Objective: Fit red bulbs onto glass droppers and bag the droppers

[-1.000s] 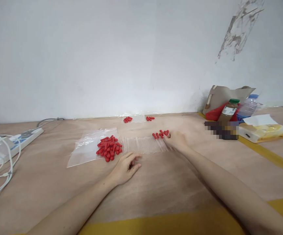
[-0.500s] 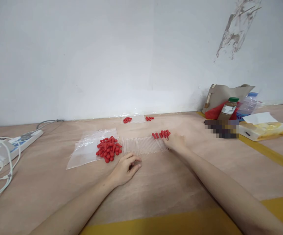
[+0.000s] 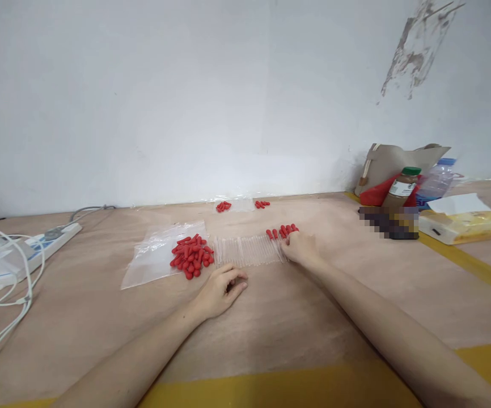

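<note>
My left hand (image 3: pixel 225 289) rests on the table with its fingers loosely curled and apart, holding nothing. Just beyond it lies a row of thin clear glass tubes (image 3: pixel 248 251), side by side. A pile of red rubber bulbs (image 3: pixel 191 256) sits left of the row, partly on a clear plastic bag (image 3: pixel 152 255). At the row's right end, several tubes carry red bulbs (image 3: pixel 288 229) on their far ends. There my right hand (image 3: pixel 300 247) has its fingers closed at the tubes; what is between the fingertips is hidden.
Two small groups of red bulbs (image 3: pixel 223 207) lie by the wall, with a clear bag (image 3: pixel 242 205) between them. A white power strip (image 3: pixel 54 247) with cables is at left. At right stand a bottle with green cap (image 3: pixel 401 190), a water bottle (image 3: pixel 436 184) and a tissue pack (image 3: pixel 469 224).
The view has shifted slightly, so the scene sits a little to the right. My right hand stays at the row's right end, and my left hand keeps its pose.
</note>
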`<state>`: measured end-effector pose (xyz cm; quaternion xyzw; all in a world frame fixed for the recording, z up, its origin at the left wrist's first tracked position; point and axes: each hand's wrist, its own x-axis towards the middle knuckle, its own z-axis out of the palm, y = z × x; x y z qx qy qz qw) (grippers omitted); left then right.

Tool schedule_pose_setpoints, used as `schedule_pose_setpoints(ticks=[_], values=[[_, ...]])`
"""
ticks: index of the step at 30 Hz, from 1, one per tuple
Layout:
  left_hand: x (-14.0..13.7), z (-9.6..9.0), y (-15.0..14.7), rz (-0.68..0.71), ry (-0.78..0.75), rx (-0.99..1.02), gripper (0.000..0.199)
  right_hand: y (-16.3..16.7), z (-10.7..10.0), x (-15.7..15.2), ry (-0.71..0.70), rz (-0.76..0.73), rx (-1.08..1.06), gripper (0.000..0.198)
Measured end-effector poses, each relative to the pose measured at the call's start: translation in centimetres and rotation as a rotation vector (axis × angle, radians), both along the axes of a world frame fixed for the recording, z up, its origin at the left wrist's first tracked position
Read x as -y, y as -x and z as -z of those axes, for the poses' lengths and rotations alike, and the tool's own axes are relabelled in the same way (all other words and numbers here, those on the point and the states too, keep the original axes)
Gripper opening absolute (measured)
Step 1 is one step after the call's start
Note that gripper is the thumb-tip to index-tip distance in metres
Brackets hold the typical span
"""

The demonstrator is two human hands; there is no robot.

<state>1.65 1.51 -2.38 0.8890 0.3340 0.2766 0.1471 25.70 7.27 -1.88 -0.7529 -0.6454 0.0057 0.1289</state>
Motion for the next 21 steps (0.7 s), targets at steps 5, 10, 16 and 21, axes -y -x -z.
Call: schedule_pose_setpoints(ticks=[5,10,16,21], values=[[0.1,-0.1,-0.1,0.006,0.002,0.0,0.014,0.2,-0.2,-0.3,0.045,0.012,0.004,0.027],[0.0,-0.2,0.0,0.009,-0.001,0.013,0.014,0.5,-0.3,-0.5,0.06,0.002,-0.027,0.029],[0.2,0.0,-0.2,0.006,-0.007,0.002,0.014,0.3,-1.1,0.1,0.034,-0.035,-0.069,0.029],[-1.1,-1.3,1.0,-0.25,-0.182,0.056,0.018,-0.1,-2.4,1.3,-0.046,-0.107,-0.15,0.029]])
